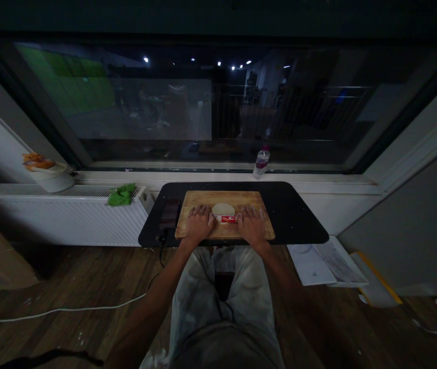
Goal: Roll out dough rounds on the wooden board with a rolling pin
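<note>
A pale round disc of dough (223, 208) lies on a wooden board (259, 231) set on a small black table (299, 220). A red and white rolling pin (226, 219) lies across the near edge of the dough. My left hand (198, 223) rests palm down on the pin's left end with fingers stretched flat. My right hand (251, 224) lies the same way on its right end. Both hands press on the pin rather than wrapping round it.
A dark flat box (169, 214) sits on the table left of the board. A water bottle (260, 163) stands on the window ledge behind. A green cloth (122, 195) and a white bowl (53, 178) lie on the radiator at left. Papers (326, 264) and a white cable (60, 310) lie on the floor.
</note>
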`<state>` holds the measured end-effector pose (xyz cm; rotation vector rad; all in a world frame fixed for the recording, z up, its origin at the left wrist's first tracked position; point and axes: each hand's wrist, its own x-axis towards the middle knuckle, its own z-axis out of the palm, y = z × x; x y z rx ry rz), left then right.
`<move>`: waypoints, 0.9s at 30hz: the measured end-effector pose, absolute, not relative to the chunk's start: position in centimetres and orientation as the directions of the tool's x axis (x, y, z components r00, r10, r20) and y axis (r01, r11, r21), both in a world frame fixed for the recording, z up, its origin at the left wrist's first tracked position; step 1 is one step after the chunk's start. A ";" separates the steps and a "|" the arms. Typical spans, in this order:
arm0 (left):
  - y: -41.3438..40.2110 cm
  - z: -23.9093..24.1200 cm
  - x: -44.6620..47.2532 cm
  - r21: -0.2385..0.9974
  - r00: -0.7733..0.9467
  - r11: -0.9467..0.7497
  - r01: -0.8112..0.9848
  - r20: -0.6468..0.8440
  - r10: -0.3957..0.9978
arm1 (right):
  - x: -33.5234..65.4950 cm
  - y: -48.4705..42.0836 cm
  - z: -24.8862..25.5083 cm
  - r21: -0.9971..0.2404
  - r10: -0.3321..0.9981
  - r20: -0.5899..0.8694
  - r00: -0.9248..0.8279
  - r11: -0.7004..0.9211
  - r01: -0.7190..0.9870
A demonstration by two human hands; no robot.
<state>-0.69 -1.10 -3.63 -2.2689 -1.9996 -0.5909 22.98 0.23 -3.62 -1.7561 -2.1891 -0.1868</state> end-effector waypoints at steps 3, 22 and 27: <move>-0.3 -3.4 -0.7 0.187 0.088 -0.151 0.971 0.307 0.948 | 22.7 1.0 -2.8 -0.098 0.944 0.282 -0.174 0.209 0.973; 5.2 -0.7 -0.4 0.194 0.018 -0.052 0.980 0.175 0.984 | 22.0 8.1 -1.0 -0.139 0.981 0.118 -0.154 0.170 0.976; 5.6 -0.7 -0.4 0.206 0.009 -0.043 0.978 0.161 0.987 | 22.0 8.8 -1.0 -0.158 0.980 0.104 -0.168 0.183 0.970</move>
